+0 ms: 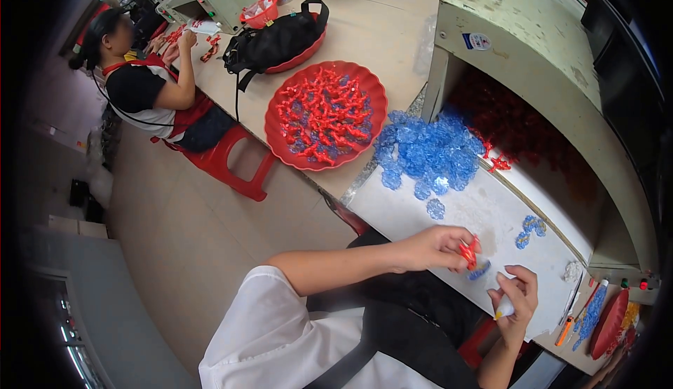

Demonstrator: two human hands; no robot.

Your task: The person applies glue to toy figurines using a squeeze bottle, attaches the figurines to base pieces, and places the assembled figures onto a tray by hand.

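My left hand [431,249] pinches a small glossy red figure [468,251]. Right below that figure is a clear blue flower-shaped piece [479,271], slightly blurred; whether the two are joined I cannot tell. In my right hand [520,294] is a small white bottle [505,307] with a yellow tip, its fingers curled round it. Both hands are over a white work surface [392,210]. Beyond them lies a heap of clear blue pieces [427,151], with one loose blue piece [435,209] nearer. A few blue pieces [531,229] lie farther right.
A scalloped red tray [272,133] holds red figures over blue pieces. A metal hood [526,31] shelters a red pile [526,115]. Behind the tray is a black bag [280,38]. Another person [144,84] works at far left. An orange marker [564,331] lies at right.
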